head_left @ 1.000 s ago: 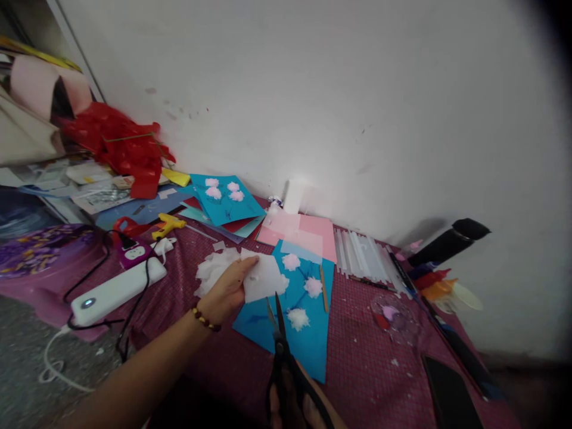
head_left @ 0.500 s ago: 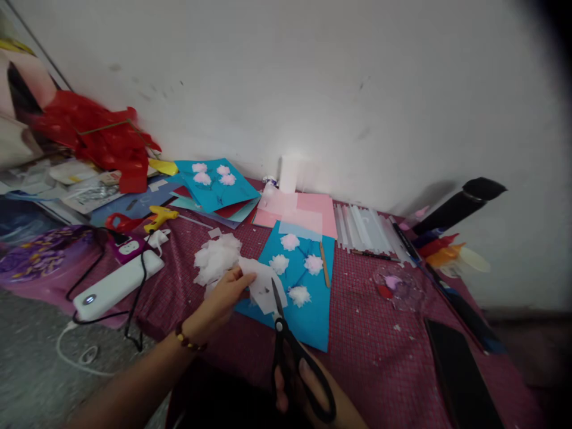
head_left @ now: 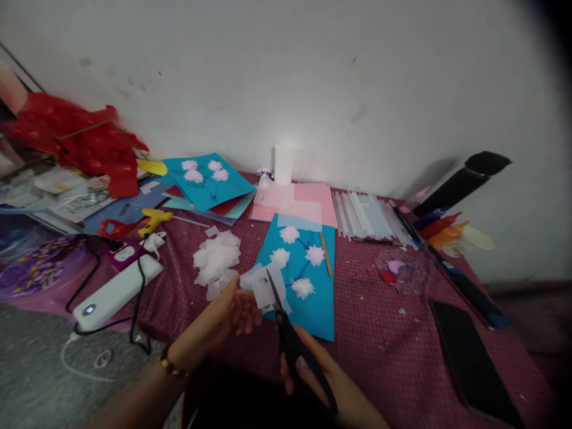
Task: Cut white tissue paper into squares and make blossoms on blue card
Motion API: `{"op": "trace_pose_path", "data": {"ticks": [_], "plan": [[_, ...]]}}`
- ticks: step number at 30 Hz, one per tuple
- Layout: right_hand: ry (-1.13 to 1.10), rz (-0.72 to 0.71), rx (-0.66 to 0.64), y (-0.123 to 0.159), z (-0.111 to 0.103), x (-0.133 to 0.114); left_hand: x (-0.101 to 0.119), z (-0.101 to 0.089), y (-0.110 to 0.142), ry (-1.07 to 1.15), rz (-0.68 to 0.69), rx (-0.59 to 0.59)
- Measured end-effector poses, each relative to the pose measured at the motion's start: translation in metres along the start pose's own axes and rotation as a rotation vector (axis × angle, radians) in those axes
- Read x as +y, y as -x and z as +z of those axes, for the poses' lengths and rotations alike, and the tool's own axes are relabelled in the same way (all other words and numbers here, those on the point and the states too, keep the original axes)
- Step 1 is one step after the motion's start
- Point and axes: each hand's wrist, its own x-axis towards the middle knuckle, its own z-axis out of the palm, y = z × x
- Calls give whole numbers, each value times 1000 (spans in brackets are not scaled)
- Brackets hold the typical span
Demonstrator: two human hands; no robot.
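Note:
My right hand has its fingers through the handles of black scissors, whose blades point up and away across cut pieces of thin white paper. Just left of that paper is my left hand, turned with its palm showing and its fingers loosely apart; I see nothing gripped in it. Beyond its thumb lies a pile of white paper squares. Under the cut paper is a blue sheet bearing several fluffy pale paper flowers and a wooden stick.
Behind are pink sheets and another blue flower sheet. A yellow glue gun and a white power bank with cables sit left. Glue sticks, a clear palette and a black phone are right.
My left hand has come off the white paper and turned its palm up. The scissors handles have drawn closer together, and the paper now lies in overlapping pieces. The view has shifted slightly.

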Motion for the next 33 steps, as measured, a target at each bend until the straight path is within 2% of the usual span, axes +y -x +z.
{"op": "trace_pose_path", "data": {"ticks": [3,5,7,10,14,22,28,33], "plan": [[13,13,6,1,1,-6,8,6,-9,208,67,-63],[29,45,8,1,3,-9,15,9,-12,312,78,-64],[42,56,0,0,4,-11,22,10,-13,347,124,-7],[32,23,-35,-6,5,-13,30,9,-13,376,275,121],[-23,-1,-85,-20,9,-15,42,2,-8,428,408,204],[35,-19,-86,-58,26,-15,49,-19,-2,441,417,373],[84,2,-75,-75,38,-19,49,-37,-4,509,404,371],[67,42,-24,-86,45,-10,50,-47,-5,569,396,349]]}}
